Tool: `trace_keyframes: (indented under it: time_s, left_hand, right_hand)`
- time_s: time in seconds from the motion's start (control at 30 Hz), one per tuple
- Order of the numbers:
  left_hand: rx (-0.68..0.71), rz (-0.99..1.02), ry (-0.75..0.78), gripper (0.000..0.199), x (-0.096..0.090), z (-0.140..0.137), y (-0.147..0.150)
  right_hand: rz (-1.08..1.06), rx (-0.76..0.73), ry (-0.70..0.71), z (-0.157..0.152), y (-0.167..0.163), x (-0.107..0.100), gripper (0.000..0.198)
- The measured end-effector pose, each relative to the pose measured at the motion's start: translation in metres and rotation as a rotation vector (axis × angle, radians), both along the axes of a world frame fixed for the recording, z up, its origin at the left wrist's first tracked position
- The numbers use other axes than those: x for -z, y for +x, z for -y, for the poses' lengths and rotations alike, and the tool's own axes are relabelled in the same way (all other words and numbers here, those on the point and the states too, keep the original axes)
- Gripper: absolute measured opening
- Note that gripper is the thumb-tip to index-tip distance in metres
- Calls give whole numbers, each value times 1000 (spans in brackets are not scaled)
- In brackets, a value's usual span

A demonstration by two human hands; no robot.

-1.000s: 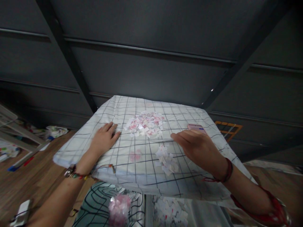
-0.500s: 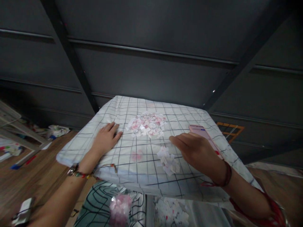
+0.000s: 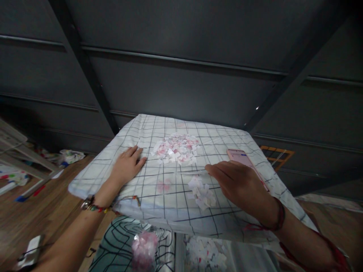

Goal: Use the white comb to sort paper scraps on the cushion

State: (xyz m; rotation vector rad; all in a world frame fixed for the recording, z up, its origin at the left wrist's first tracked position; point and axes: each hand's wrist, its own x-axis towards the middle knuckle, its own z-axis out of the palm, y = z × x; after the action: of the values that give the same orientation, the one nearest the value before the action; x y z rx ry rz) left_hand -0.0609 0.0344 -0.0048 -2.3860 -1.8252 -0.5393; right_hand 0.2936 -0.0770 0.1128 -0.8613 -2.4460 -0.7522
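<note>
My left hand [image 3: 126, 166] lies flat on the white checked tablecloth [image 3: 170, 204], fingers spread, holding nothing. Over the right side of the table is my right hand [image 3: 236, 185], its fingers closed together; whatever they may pinch is hidden. Just left of it lies a small pile of paper scraps [image 3: 202, 193]. A larger heap of torn white and pink paper scraps [image 3: 178, 149] rests at the table's middle. Partly behind my right hand is a phone [image 3: 241, 156] in a pink case, its screen lit.
Below the table's front edge sit a clear bag of pink material [image 3: 144, 249] and a container of paper scraps [image 3: 205, 253]. A dark panelled wall [image 3: 181, 90] stands behind the table. A white power strip [image 3: 31, 249] is on the wooden floor at left.
My right hand has shifted slightly to the right, away from the small pile, and covers more of the phone's lower part. The left hand stays in place.
</note>
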Motion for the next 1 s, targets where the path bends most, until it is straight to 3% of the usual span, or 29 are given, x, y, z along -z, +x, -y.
trace_keyframes:
  time_s: [0.17,0.43,0.67,1.0]
  left_hand:
    - [3,17,-2,51,-1,0,1]
    - [-4,3,-26,57,-4,2,1]
    - [4,7,-13,54,-3,2,1]
    - [-7,-8,-22,59,-3,1,1]
  right_hand:
    - [87,105,24,3,15,-8,36]
    - [72,-3,-6,12,2,-16,39]
    - [142,78,78,11,9,-21,35]
    - [72,24,-14,17,-23,-20,29]
